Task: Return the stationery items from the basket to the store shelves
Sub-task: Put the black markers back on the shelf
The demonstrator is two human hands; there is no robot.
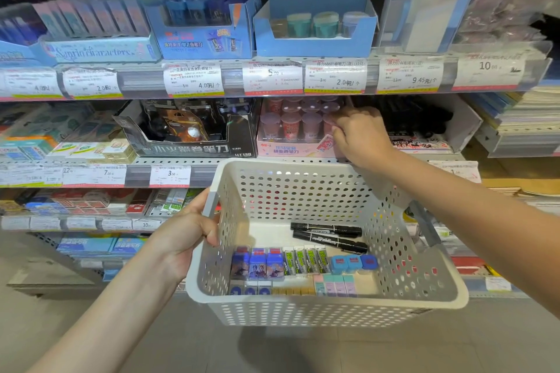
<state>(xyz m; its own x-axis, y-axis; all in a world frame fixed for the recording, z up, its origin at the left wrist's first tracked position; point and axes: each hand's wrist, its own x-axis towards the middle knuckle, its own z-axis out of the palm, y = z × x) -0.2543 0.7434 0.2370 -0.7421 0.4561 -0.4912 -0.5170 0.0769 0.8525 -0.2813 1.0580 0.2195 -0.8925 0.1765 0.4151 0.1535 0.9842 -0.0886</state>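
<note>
I hold a white perforated basket [303, 185] in front of the shelves, my left hand [188, 230] gripping its left handle. On its floor lie two black markers [328, 236], blue sharpeners [257, 263], green lead boxes [306, 260], small blue erasers [353, 262] and pastel erasers [335, 285]. My right hand [360, 136] reaches into the pink display box [291, 148] on the middle shelf, its fingers curled on a pink cup-shaped sharpener [328, 124] at the box's right end. Similar pink sharpeners [291, 118] fill that box.
A black sharpener box [194, 130] stands left of the pink one, and a box with black markers [418, 121] right of it. The upper shelf carries blue display boxes [315, 30] above price labels [335, 76]. Notebooks [521, 118] are stacked at far right.
</note>
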